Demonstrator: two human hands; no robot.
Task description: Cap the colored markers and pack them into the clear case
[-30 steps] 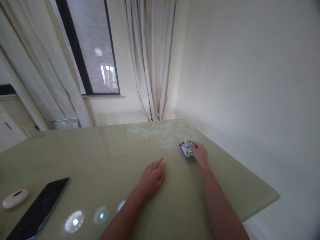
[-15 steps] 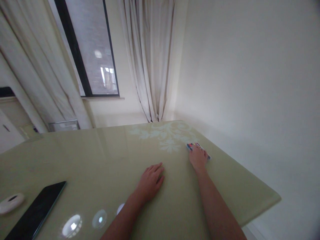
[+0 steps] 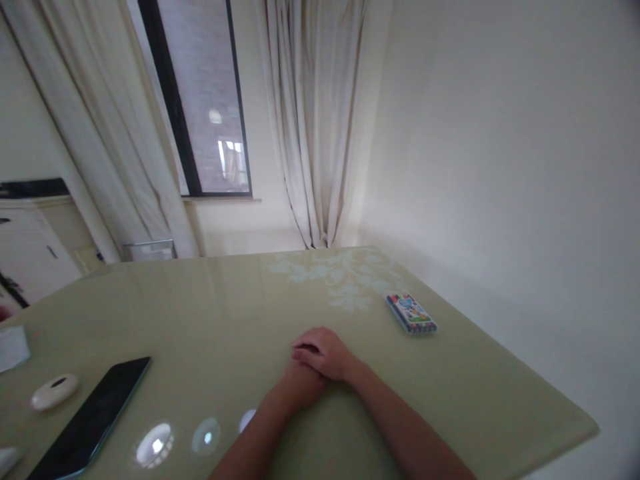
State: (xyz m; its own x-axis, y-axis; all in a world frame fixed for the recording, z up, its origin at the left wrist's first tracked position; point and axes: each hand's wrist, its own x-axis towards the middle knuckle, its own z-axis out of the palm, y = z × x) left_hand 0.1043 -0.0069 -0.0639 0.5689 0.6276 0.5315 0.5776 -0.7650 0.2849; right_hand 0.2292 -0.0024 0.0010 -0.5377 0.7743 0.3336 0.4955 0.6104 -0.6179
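My right hand (image 3: 326,353) lies over my left hand (image 3: 304,383), its fingers bent round the back of it. Most of the left hand's fingers are covered, so their pose is hidden. Both hands rest together on the pale green tabletop (image 3: 210,320). To their right, apart from them, a small flat box (image 3: 411,313) lies with a colourful cartoon picture on top and a row of many colours along its edge. Neither hand touches this box.
On the left are a black tablet or phone (image 3: 95,417), a white oval case (image 3: 55,392) and a white piece (image 3: 13,348) by the edge. Lamp reflections shine on the glossy top. A wall (image 3: 500,167) runs along the right; curtains (image 3: 313,120) hang behind.
My right hand has let go of the colourful box and moved left onto my left hand. The box stays on the table. The view has turned slightly left.
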